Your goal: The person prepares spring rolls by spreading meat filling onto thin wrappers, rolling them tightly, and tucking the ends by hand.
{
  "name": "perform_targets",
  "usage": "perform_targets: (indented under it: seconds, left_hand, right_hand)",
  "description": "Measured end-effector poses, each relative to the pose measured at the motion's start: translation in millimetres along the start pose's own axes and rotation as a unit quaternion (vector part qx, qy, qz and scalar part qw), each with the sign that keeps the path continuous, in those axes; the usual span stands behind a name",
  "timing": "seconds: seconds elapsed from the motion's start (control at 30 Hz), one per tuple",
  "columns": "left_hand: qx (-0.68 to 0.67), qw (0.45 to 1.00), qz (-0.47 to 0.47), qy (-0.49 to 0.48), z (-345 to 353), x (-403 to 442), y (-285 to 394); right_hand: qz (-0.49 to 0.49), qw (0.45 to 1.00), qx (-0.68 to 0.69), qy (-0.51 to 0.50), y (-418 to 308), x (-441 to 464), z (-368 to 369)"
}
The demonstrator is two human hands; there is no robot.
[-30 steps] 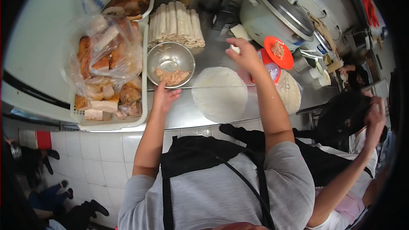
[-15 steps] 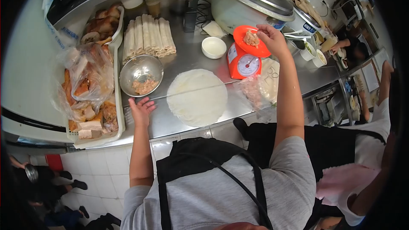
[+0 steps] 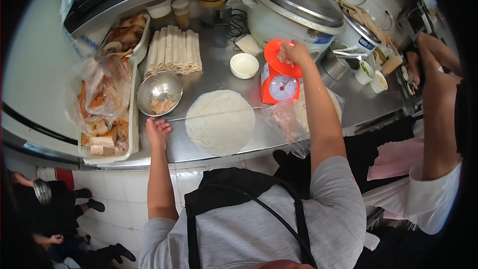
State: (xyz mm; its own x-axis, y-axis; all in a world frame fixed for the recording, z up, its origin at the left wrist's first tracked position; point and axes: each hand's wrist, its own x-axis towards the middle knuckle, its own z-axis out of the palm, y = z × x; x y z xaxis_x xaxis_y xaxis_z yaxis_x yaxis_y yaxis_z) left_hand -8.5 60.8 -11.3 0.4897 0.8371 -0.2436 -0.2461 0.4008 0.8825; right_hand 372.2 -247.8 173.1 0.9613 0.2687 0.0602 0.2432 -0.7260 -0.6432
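My right hand (image 3: 296, 54) is closed at the upper right of the red plate (image 3: 273, 62), its fingertips at the minced meat (image 3: 285, 57); whether they pinch any is hidden. The plate rests tilted toward me on the red scale (image 3: 281, 87). My left hand (image 3: 158, 131) holds nothing, fingers apart, just below the steel bowl (image 3: 160, 93), which has some minced meat in it. Between my hands a round white dough sheet (image 3: 220, 122) lies flat on the counter. A small white bowl (image 3: 244, 66) stands left of the scale.
Rolled sheets (image 3: 174, 50) are stacked behind the steel bowl. A white basket (image 3: 133, 119) with bagged meat stands left. A large cooker (image 3: 298, 15) is behind the scale; a bag of mince (image 3: 284, 122) lies before it. A co-worker's arm (image 3: 440, 114) is at right.
My right hand has gone from the small white bowl to the meat on the red plate. The view has shifted. My left hand stays by the steel bowl.
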Motion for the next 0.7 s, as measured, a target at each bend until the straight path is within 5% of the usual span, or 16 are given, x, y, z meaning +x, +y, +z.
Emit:
perform_targets:
  seconds: [0.07, 0.17, 0.27, 0.47, 0.57, 0.7]
  left_hand:
    - [0.008, 1.0, 0.009, 0.001, 1.1, -2.2, 0.6]
    - [0.007, 1.0, 0.022, -0.004, 1.2, -2.3, -0.6]
    - [0.009, 1.0, 0.024, -0.005, 1.0, -3.6, 0.2]
    - [-0.006, 0.999, 0.033, -0.028, -0.3, -4.9, -1.0]
    - [-0.009, 0.999, 0.028, -0.032, 2.1, -4.9, 1.2]
    - [-0.018, 0.998, 0.024, -0.047, -1.6, -3.0, -1.3]
  right_hand:
    - [0.047, 0.992, 0.011, -0.113, -9.0, 5.7, 10.5]
    - [-0.149, 0.956, -0.25, 0.019, 10.3, 12.9, 40.3]
    - [-0.18, 0.945, -0.271, 0.004, 27.7, 22.3, 50.5]
    - [-0.042, 0.963, -0.265, 0.004, -7.1, -30.8, 25.6]
    - [-0.104, 0.941, -0.313, 0.079, 12.1, -21.5, 38.1]
    - [-0.108, 0.982, -0.139, 0.074, 34.8, 2.7, 32.7]
